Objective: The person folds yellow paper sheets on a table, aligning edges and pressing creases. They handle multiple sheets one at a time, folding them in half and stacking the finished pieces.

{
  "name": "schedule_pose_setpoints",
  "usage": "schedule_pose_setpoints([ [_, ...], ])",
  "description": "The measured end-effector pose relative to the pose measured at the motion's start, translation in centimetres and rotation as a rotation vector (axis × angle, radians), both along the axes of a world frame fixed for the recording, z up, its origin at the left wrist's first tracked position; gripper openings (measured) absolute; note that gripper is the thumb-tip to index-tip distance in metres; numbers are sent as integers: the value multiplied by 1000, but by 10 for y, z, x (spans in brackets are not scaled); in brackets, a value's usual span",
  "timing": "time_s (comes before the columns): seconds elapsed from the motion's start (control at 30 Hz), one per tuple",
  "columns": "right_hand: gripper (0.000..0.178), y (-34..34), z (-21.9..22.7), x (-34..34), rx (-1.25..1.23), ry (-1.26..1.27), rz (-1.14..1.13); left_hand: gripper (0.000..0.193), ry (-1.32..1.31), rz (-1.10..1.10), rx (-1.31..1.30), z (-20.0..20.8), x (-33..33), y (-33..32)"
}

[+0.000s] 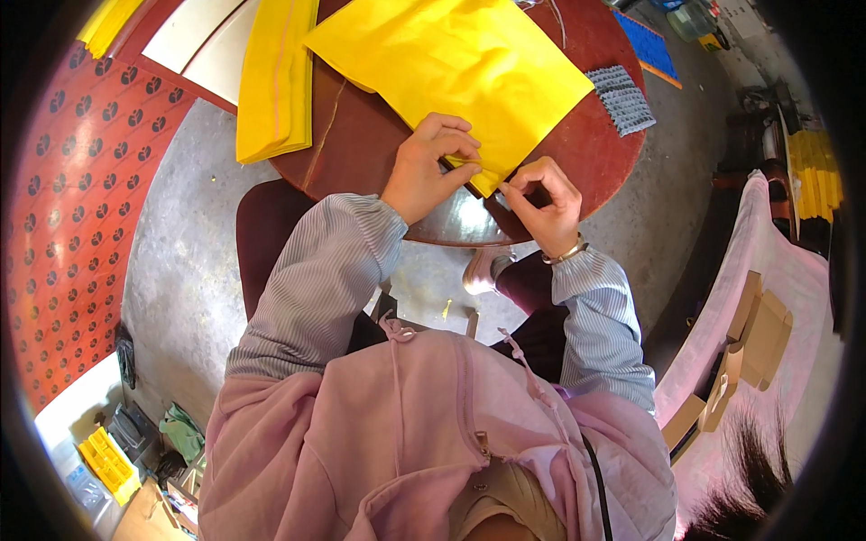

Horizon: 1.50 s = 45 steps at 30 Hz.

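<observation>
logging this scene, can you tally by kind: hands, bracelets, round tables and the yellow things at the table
left hand and right hand: 2
bracelet: 1
round table: 1
spread yellow piece: 1
folded yellow stack, counted whole: 1
total: 6

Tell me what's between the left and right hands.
In the head view, the near corner of the yellow sheet lies between the left hand and the right hand.

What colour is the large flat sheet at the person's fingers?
The sheet is bright yellow, best seen in the head view.
</observation>
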State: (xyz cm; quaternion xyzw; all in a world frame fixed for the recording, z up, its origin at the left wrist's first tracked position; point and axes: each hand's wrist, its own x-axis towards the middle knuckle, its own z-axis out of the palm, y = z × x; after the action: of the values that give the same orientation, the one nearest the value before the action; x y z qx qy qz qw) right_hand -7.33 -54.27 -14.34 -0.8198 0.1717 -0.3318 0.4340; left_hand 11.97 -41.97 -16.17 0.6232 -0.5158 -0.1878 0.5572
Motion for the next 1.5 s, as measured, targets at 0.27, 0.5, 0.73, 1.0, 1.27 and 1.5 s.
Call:
schedule_pose_setpoints([
  [0.27, 24, -6, 7, -3, -319, 101, 103, 13, 31, 15, 31, -2, 1, -1],
  [0.5, 15, -9, 2, 1, -114, 97, 70, 12, 13, -38, 21, -5, 6, 1],
  [0.73, 10, -9, -12, 4, 286, 66, 36, 23, 31, -126, 39, -2, 12, 4],
  [1.0, 11, -7, -14, 3, 282, 68, 7, 19, 27, -48, 35, -2, 6, 2],
  [1.27, 14, 0, 2, -2, 12, 119, 7, 13, 84, 29, 64, -4, 1, -1],
  [1.5, 12, -3, 1, 1, 74, 130, -8, 15, 80, -3, 49, -3, 4, 0],
])
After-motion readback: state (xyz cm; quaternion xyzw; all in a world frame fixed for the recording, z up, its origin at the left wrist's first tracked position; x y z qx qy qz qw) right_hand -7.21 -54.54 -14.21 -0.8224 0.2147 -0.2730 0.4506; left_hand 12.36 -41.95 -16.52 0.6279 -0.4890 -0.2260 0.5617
